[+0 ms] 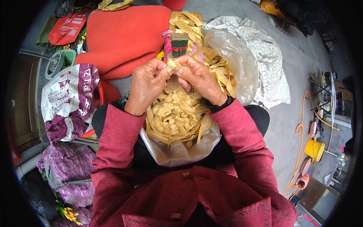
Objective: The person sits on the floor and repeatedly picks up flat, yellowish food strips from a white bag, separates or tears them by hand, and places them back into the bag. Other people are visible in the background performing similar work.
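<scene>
Between the fingertips of both hands is a short pale piece of dried corn-husk strip (173, 63). My left hand (147, 83) pinches its left side with thumb and forefinger. From the right, my right hand (198, 78) grips the same piece, and the two thumbs nearly meet. Below them a round, bowl-like piece of worked husk (177, 113) rests on my lap, its strips overlapping around the rim. Under it lies a whitish plastic sheet (181, 156). Loose husk strips (224, 73) fill a clear plastic bag (238, 54) beyond my right hand.
More strips lie on a wooden bench (179, 42) ahead. A red-orange cloth (127, 31) spreads at the upper left, with a printed sack (68, 99) over a red bucket (112, 92) below. Wrapped purple flowers (65, 161) sit left; an orange hose (302, 124) and yellow bucket (314, 150) are right.
</scene>
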